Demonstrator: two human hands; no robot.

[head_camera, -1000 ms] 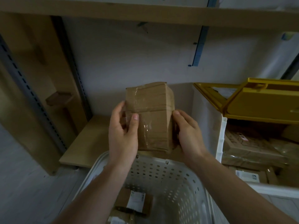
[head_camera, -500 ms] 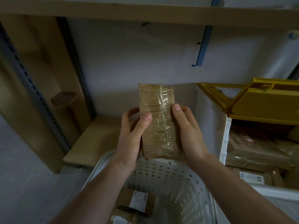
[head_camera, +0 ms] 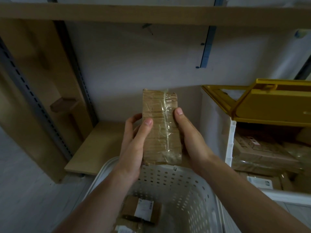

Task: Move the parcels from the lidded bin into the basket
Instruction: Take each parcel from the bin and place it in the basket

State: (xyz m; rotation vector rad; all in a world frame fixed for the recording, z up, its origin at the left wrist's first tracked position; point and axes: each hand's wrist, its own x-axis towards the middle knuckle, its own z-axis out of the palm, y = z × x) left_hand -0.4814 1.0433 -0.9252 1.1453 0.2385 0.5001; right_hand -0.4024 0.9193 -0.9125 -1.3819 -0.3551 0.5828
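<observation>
I hold a brown cardboard parcel (head_camera: 160, 126) wrapped in clear tape upright above the far rim of the white perforated basket (head_camera: 171, 184). My left hand (head_camera: 134, 147) grips its left edge, thumb across the front. My right hand (head_camera: 190, 140) grips its right edge, thumb up along the side. Parcels with white labels (head_camera: 141, 211) lie on the basket's floor. To the right stands the white bin (head_camera: 229, 145) with its yellow lid (head_camera: 262, 105) raised; more brown parcels (head_camera: 262, 152) lie stacked inside it.
A low wooden shelf board (head_camera: 99, 145) runs behind the basket, with a metal rack upright (head_camera: 33, 98) on the left. A wooden shelf (head_camera: 151, 14) spans overhead. The grey wall is close behind the parcel.
The parcel has been turned in my hands, so a narrow taped side now faces me instead of the broad face. Both hands stayed on it above the basket.
</observation>
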